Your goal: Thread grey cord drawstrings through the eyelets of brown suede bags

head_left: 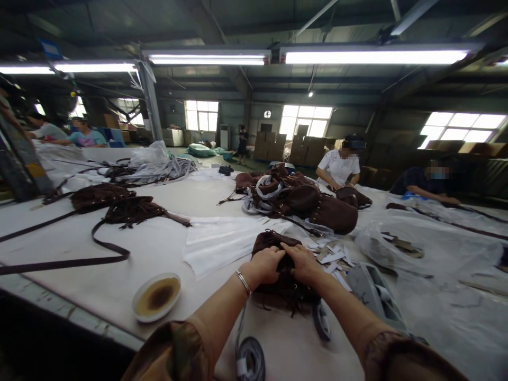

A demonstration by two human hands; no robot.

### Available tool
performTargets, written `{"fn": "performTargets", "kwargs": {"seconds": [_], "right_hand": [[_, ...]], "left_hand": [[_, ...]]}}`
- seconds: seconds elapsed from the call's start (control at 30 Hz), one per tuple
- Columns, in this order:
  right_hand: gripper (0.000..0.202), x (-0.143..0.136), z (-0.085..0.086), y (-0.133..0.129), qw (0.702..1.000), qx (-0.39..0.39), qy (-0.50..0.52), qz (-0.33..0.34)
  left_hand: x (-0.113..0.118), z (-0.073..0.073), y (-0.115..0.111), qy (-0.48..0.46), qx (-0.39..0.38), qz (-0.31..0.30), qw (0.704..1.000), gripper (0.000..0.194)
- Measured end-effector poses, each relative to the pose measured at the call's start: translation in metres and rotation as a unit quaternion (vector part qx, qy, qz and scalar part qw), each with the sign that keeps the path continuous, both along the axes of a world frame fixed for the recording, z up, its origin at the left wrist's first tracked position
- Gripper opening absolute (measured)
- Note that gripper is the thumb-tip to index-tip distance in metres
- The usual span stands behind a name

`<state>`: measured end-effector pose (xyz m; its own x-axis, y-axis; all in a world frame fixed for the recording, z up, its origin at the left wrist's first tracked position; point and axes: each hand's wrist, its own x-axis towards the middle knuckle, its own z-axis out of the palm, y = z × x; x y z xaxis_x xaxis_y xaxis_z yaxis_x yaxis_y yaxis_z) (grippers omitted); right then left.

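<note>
A dark brown fringed bag (pixel 278 293) lies on the white table in front of me. My left hand (pixel 268 266) grips its upper edge from the left side, fingers curled. From the right, my right hand (pixel 302 263) holds the same edge, and the two thumbs nearly meet at the bag's opening. What lies inside the bag is hidden. Close below it sits a coiled grey strap (pixel 251 360), and another wrapped strap (pixel 322 321) lies under my right forearm. A white sheet (pixel 222 241) spreads just beyond the bag.
A bowl of brown liquid (pixel 156 297) stands to the left. Brown bags (pixel 333 211) are piled ahead, with fringed bags (pixel 130 209) at left. A grey tape dispenser (pixel 377 296), paper strips (pixel 333 256) and plastic sheeting (pixel 448 280) lie right. A co-worker (pixel 339 166) handles a bag across the table.
</note>
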<state>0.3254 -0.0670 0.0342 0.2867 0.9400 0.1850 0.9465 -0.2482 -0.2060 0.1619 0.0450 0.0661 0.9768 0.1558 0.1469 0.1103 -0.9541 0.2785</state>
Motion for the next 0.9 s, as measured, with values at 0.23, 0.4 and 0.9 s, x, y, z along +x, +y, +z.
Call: {"fn": "performTargets", "kwargs": {"seconds": [0.23, 0.4, 0.9], "right_hand": [[0.059, -0.008, 0.004, -0.001, 0.995, -0.095, -0.025, -0.035], [0.022, -0.001, 0.011, -0.009, 0.987, -0.157, -0.035, -0.025], [0.023, 0.014, 0.018, -0.052, 0.998, -0.011, -0.033, -0.061]], "left_hand": [[0.007, -0.011, 0.002, 0.028, 0.016, 0.062, 0.998, 0.057], [0.017, -0.016, 0.003, 0.056, -0.012, 0.082, 0.995, 0.028], [-0.055, -0.013, 0.021, -0.152, -0.053, 0.351, 0.922, 0.037]]}}
